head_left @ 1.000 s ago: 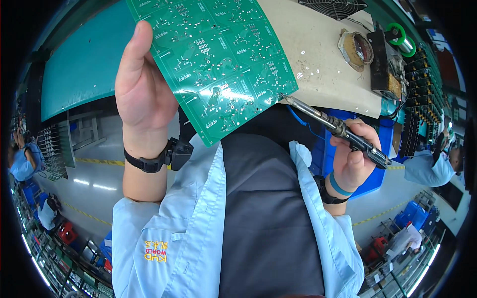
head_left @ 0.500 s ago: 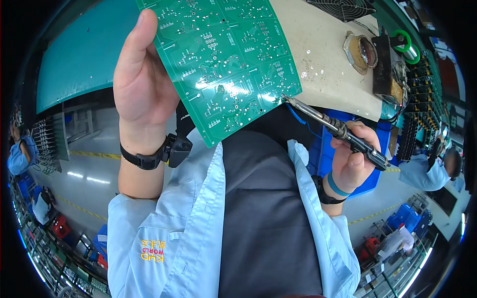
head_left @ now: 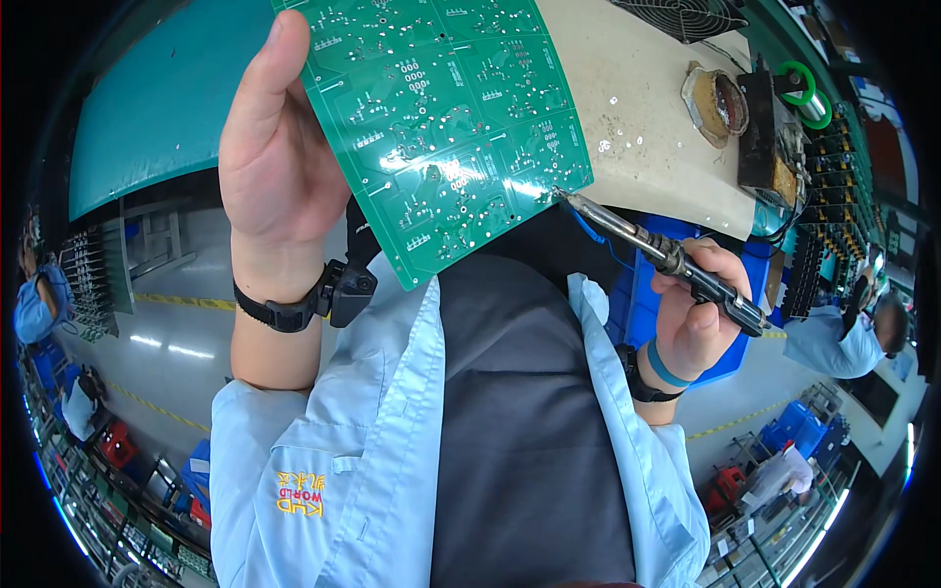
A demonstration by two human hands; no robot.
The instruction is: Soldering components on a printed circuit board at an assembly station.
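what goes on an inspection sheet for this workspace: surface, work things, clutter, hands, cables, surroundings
Surface: beige worktop, scattered with pale specks.
Work things: green circuit board held tilted; soldering iron tip at its lower edge near the right corner, contact too small to confirm.
Clutter: round tan holder, green-rimmed spool, black fan grille.
Hands: left hand holds the board's left side; right hand grips the iron.
Cables: blue cable below the iron's tip.
Surroundings: blue bin behind the right hand; co-worker at far right.
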